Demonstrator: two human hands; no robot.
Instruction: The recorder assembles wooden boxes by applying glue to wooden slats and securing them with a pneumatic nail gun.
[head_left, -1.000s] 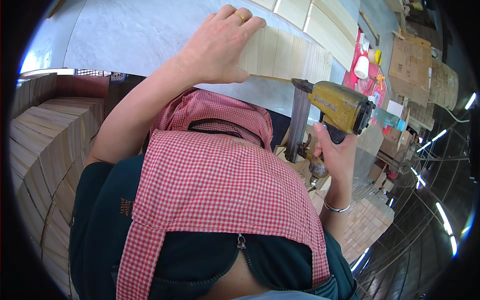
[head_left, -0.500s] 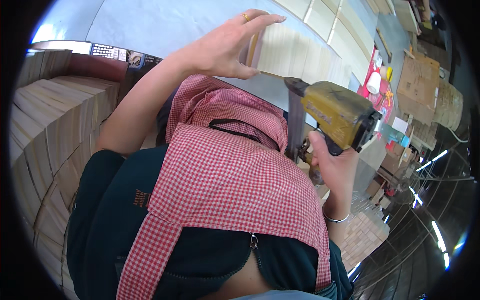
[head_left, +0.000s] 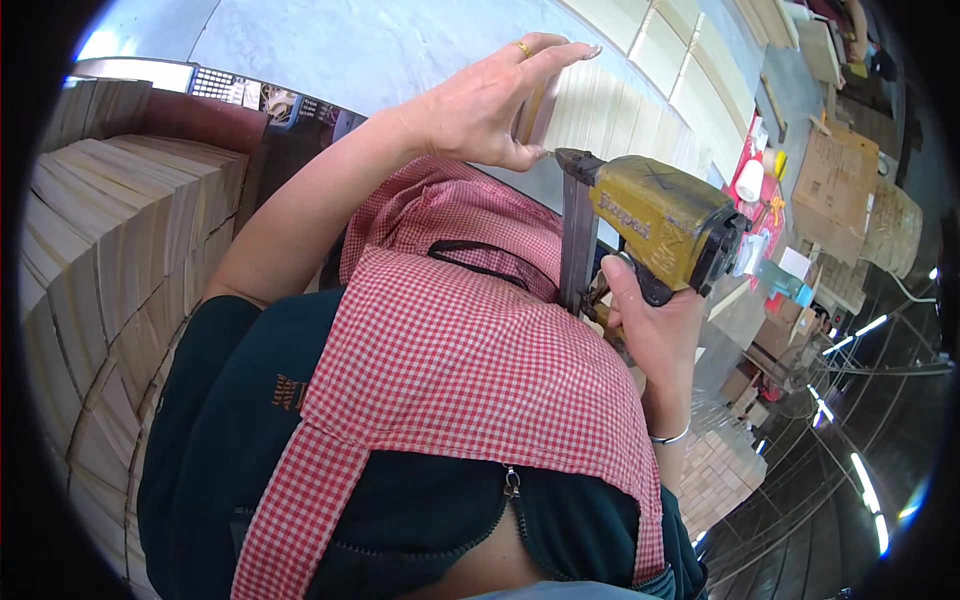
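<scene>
My right hand (head_left: 655, 325) is wrapped round the handle of a yellow and black nail gun (head_left: 665, 220). The gun's dark nose lies at the near edge of a pale wooden piece (head_left: 620, 115) on the table, very close to my left thumb tip. I cannot tell whether the nose touches the wood. My left hand (head_left: 500, 100) spans the left end of this piece, thumb on the near side and fingers over the far side. A brown strip (head_left: 540, 110) shows at that end, inside the hand's curve.
Stacked wooden boards (head_left: 130, 220) rise on my left. The grey-blue tabletop (head_left: 330, 40) extends ahead, with more pale boards (head_left: 680, 60) beyond the piece. To the right are a white spool (head_left: 750, 182), a cardboard box (head_left: 835, 185) and a clear bottle (head_left: 785, 282).
The nail gun has moved left and slightly up, so its nose is now much nearer my left thumb. My left hand keeps its place round the wooden piece's end.
</scene>
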